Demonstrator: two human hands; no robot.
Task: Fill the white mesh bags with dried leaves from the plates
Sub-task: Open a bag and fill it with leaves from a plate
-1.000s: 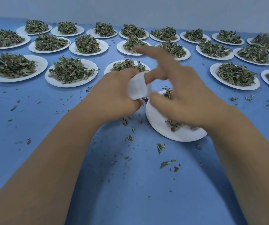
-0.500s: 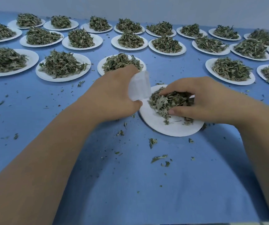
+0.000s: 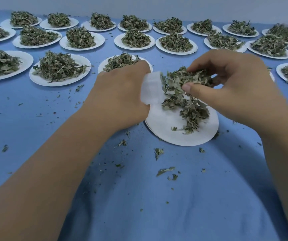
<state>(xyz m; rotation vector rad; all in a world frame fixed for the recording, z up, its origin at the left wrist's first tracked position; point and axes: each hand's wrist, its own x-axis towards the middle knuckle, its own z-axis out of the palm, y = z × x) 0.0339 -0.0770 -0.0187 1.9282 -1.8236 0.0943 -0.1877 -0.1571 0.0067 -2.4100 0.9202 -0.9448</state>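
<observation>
Student: Hand positions?
Tutor: Left hand grips white mesh bag; right hand pinches clump of dried leaves just beside the bag, above the near plate.
Student: Risk?
Tutor: Trailing leaves may miss the bag's narrow opening and scatter over the bench.

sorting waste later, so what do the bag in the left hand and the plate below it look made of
Bag: probably thin white mesh fabric, matte, soft; it bends limply in the left hand. Plate: likely paper or pulp, matte white, with a thin edge.
</observation>
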